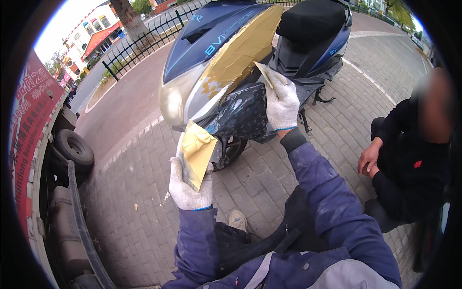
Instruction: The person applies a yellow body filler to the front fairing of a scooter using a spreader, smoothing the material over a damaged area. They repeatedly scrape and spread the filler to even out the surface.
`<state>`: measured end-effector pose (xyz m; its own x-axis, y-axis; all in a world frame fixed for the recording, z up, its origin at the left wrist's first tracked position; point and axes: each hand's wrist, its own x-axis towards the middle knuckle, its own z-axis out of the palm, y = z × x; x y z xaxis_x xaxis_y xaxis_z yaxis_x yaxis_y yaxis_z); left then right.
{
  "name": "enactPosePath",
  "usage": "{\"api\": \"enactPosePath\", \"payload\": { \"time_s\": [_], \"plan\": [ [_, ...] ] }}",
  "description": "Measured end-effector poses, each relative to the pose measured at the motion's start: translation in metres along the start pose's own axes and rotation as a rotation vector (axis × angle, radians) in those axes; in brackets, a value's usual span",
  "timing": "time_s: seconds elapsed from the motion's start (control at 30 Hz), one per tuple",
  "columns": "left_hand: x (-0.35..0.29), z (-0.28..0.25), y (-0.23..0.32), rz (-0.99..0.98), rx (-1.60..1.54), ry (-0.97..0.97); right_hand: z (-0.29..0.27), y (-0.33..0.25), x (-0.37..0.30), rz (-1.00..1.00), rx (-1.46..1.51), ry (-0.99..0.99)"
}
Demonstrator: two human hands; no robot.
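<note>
In a white knitted glove, my left hand (189, 191) grips a flat palette (198, 166) spread with pale yellow body filler (196, 144). My right hand (283, 107), gloved the same way, is closed on a putty spreader (270, 78) smeared with filler, its tip pointing up and left. Just beyond both hands stands a blue and silver motor scooter (185, 91). A broad layer of tan-yellow filler (243, 48) covers its side panel, with patchy spots toward the silver front. Below that is a scuffed black lower panel (240, 113), next to my right hand.
At right, a person in dark clothes (409, 164) sits or crouches with hands together. A red-sided truck (36, 130) with a wheel (73, 150) stands at left. Grey paving bricks (130, 216) cover the ground. Behind the scooter run a dark metal fence (139, 45) and a tree trunk (130, 21).
</note>
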<state>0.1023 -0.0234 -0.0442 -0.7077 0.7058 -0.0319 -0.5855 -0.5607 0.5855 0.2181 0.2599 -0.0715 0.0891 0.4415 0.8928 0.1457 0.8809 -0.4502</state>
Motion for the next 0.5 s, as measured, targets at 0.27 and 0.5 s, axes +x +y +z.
{"api": "enactPosePath", "payload": {
  "time_s": [0.27,0.5],
  "plan": [
    [-0.001,-0.004,0.005,0.017,-0.013,0.027,-0.044,0.001,0.031,-0.058,0.061,-0.339],
    [-0.001,0.003,0.002,0.008,-0.003,0.009,-0.038,0.006,0.073,-0.102,0.115,-0.589]
  ]
}}
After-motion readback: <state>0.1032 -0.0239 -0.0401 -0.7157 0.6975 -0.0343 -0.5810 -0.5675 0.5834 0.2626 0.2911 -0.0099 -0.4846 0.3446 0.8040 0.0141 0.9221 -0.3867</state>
